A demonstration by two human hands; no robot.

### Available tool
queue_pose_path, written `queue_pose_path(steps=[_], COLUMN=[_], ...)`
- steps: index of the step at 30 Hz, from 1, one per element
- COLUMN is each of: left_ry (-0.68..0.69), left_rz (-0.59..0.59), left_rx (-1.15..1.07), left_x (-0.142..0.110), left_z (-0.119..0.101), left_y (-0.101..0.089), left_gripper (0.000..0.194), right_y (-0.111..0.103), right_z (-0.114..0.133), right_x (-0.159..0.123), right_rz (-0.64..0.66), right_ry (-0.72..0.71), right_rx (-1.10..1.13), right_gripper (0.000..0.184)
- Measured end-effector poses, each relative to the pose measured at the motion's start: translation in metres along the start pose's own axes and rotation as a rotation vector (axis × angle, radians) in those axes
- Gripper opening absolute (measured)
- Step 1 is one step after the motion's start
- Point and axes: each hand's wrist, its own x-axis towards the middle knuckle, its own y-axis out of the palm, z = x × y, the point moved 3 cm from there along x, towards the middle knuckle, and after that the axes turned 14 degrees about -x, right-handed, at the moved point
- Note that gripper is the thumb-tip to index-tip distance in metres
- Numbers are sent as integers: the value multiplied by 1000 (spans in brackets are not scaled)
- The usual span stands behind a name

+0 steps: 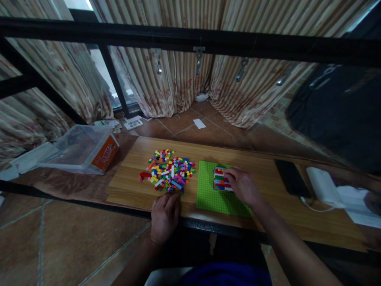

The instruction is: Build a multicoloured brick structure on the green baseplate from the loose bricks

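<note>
A pile of small coloured bricks lies on the wooden board. To its right sits a green baseplate carrying a small multicoloured brick block. My right hand rests on the block's right side, fingers curled over it. My left hand lies at the board's near edge, just below the pile, fingertips bent onto the wood close to a few stray bricks; I cannot make out anything in it.
A clear plastic tub with an orange label lies tipped at the left. A black phone and a white device with a cable sit at the right. A black metal frame bar crosses above; curtains hang behind.
</note>
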Motion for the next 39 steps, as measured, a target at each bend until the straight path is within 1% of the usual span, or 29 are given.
queue_pose_path(steps=[6,10,15,21,27,30,33,36,39], left_ry=[5,1,9,23,11,9,6,4,-6], left_rz=[6,4,-10,-12,-6,-17,-18,-9,-11], left_rx=[4,6,0,-5,1,2,2,-3,6], left_x=[1,1,1,1,0,1,1,1,2], left_z=[-3,-3,-2,-1,-1,-2,-2,-3,-3], left_y=[-2,-1,-1,-2,-1,0,-1,-1,-2], left_gripper=[21,21,21,23,21,21,21,21,21], right_y=[4,5,9,14,14,11,8,12,22], right_z=[2,5,7,4,-5,-12,-19,-22,-22], right_x=[3,6,8,5,2,0,0,1,1], right_rz=[18,19,-28,-87,-53,-49,-142,-235,-225], right_ry=[-97,-108,-2,88,181,247,295,271,271], right_rx=[-125,-157,-161,-61,50,103,68,-36,-105], right_gripper=[29,28,25,19,17,22,30,36,42])
